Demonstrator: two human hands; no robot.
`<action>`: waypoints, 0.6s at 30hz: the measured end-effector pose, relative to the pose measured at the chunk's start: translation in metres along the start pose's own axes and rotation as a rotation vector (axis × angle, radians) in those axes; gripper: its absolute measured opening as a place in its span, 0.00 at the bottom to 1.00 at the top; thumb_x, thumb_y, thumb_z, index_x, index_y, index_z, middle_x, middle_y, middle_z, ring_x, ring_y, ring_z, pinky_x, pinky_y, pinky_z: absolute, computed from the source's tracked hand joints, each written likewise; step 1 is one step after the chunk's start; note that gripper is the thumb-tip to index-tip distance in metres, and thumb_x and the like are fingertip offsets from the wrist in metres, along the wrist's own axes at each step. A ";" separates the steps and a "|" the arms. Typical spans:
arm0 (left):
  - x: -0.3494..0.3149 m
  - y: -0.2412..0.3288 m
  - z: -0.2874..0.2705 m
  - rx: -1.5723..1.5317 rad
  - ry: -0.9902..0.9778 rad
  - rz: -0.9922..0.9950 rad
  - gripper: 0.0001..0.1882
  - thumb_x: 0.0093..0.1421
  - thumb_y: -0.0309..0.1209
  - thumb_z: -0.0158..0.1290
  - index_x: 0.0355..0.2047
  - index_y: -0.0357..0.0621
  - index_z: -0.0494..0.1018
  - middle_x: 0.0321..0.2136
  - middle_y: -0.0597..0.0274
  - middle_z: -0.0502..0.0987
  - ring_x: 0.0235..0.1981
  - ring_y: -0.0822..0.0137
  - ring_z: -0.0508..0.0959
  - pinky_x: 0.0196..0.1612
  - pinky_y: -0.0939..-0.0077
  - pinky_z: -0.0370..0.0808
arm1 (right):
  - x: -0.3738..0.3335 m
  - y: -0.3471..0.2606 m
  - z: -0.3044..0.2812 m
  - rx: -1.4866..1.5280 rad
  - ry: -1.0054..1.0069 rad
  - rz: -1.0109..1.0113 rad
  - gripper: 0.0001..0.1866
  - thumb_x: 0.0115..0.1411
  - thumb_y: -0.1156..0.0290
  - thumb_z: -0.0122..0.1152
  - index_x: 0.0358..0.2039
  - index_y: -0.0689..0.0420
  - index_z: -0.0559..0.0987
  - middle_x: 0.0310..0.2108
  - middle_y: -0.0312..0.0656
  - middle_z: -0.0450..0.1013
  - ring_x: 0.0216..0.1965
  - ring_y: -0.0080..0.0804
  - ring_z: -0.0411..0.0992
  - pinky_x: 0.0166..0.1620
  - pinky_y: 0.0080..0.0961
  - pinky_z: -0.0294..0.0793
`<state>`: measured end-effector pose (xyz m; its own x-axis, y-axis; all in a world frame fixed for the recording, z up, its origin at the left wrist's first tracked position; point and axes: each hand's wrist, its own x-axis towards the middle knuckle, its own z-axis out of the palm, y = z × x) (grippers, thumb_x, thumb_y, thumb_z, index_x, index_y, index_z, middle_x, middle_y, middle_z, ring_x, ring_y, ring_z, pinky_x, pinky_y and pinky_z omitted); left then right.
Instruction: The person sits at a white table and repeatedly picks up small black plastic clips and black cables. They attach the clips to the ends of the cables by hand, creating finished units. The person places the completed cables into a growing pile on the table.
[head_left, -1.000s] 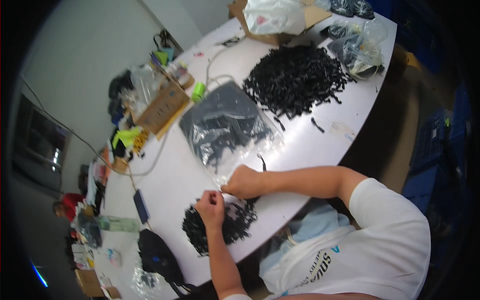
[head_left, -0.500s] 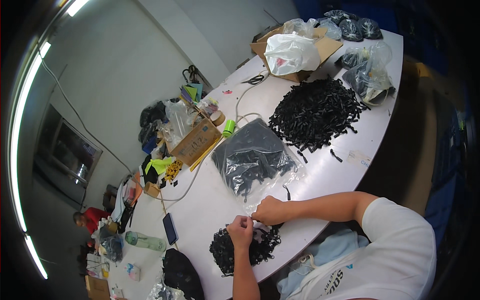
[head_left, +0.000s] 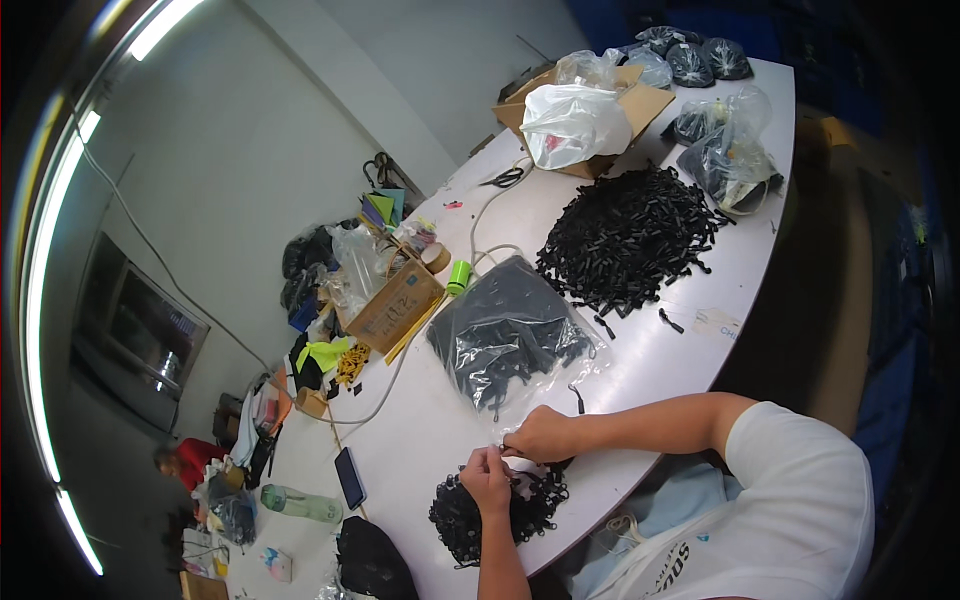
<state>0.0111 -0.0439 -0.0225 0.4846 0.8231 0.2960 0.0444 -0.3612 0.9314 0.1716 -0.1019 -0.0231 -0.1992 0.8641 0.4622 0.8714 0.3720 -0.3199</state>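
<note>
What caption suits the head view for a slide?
Left hand and right hand close together at a heap of small black looped pieces near a clear plastic bag.

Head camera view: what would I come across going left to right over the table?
Green bottle → dark phone → left hand → right hand → stray black pull-like piece → clear plastic bag with dark contents.
</note>
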 end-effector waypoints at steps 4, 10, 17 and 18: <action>0.001 -0.003 -0.003 0.143 -0.098 -0.009 0.15 0.65 0.33 0.45 0.25 0.35 0.71 0.15 0.65 0.72 0.14 0.78 0.68 0.19 0.85 0.64 | -0.001 0.003 -0.008 0.042 0.077 -0.055 0.15 0.60 0.58 0.51 0.26 0.57 0.73 0.15 0.44 0.71 0.17 0.46 0.72 0.22 0.40 0.68; 0.000 -0.004 -0.016 -0.105 -0.319 -0.195 0.15 0.64 0.33 0.44 0.22 0.37 0.71 0.16 0.69 0.69 0.17 0.79 0.64 0.22 0.84 0.60 | -0.004 0.003 -0.003 0.119 0.119 -0.158 0.13 0.57 0.61 0.55 0.22 0.56 0.72 0.12 0.44 0.69 0.16 0.46 0.70 0.20 0.38 0.67; -0.002 -0.002 -0.011 0.107 -0.026 0.023 0.14 0.62 0.28 0.48 0.20 0.35 0.70 0.15 0.70 0.68 0.19 0.81 0.64 0.22 0.83 0.60 | -0.006 0.004 -0.006 0.149 0.101 -0.202 0.13 0.55 0.61 0.57 0.21 0.56 0.72 0.11 0.43 0.68 0.14 0.47 0.68 0.20 0.38 0.67; -0.003 0.000 -0.006 0.161 0.007 0.082 0.14 0.62 0.27 0.48 0.20 0.35 0.70 0.15 0.70 0.68 0.19 0.81 0.64 0.22 0.84 0.60 | -0.007 0.005 -0.006 0.151 0.093 -0.191 0.13 0.55 0.61 0.57 0.21 0.56 0.72 0.11 0.43 0.68 0.14 0.48 0.69 0.20 0.39 0.67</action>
<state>0.0046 -0.0435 -0.0215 0.4862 0.7908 0.3717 0.1449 -0.4924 0.8582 0.1804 -0.1081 -0.0230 -0.3061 0.7408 0.5979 0.7433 0.5783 -0.3361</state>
